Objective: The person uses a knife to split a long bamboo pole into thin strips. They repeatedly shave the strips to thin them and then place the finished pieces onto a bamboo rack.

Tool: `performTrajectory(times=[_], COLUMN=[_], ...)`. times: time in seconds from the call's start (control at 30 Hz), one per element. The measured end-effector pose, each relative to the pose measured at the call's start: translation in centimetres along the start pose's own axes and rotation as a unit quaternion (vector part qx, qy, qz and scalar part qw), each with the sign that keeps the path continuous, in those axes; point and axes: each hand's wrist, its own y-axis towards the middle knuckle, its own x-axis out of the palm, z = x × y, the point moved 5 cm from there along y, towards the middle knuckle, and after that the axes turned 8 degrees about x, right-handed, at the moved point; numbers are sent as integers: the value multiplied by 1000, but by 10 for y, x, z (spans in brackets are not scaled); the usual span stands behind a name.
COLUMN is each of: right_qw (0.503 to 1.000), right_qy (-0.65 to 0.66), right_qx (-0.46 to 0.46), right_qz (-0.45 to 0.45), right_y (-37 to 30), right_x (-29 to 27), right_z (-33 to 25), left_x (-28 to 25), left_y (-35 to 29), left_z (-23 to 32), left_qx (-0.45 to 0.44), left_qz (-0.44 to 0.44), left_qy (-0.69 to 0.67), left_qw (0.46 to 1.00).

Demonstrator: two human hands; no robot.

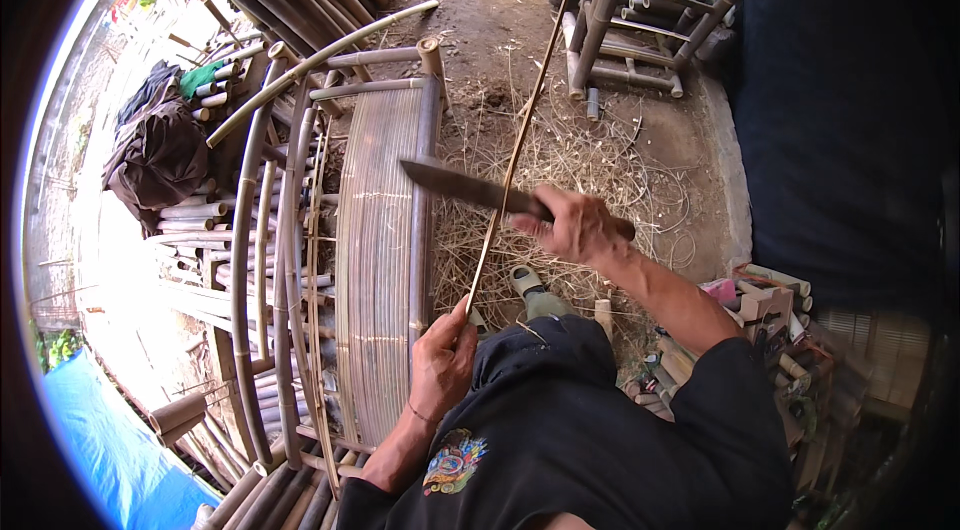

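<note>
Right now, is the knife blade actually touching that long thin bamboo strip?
Touching. In the head view the knife in the right hand crosses the bamboo strip with no gap visible where they meet; the left hand pinches the strip's lower end.

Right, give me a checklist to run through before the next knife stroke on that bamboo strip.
1. Right hand closed round the knife handle: ok.
2. Left hand pinching the near end of the bamboo strip: ok.
3. Blade laid across the strip, up-strip of the left hand: ok.
4. Left fingers apart from the blade: ok.
5. Foot below the strip, out of the blade's path: cannot tell.
6. Strip's far end free of the bamboo frame: cannot tell.
</note>
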Motion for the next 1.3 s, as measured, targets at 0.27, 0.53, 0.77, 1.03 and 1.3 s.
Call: performTrajectory(times=[0.27, 0.53, 0.77, 1.03, 1.3], right_qw=[995, 982, 884, 985, 994], right_qy=[-35, -60, 82, 64, 94], right_qx=[92, 174, 431, 159, -46], right_qz=[25, 49, 159, 17, -17], right_y=[48, 77, 89, 65, 1], right_x=[-48, -105, -168, -74, -10], right_z=[86, 169, 275, 85, -33], left_x=[-26, -69, -101, -19, 11], left_y=[-57, -122, -168, 2, 63], left_z=[-13, -45, -99, -28, 26], left_qx=[-21, -13, -102, -165, -105], left_qz=[-57, -80, -69, -59, 36], left_qy=[12, 34, 77, -245, -301], left_qw=[998, 996, 989, 954, 947])
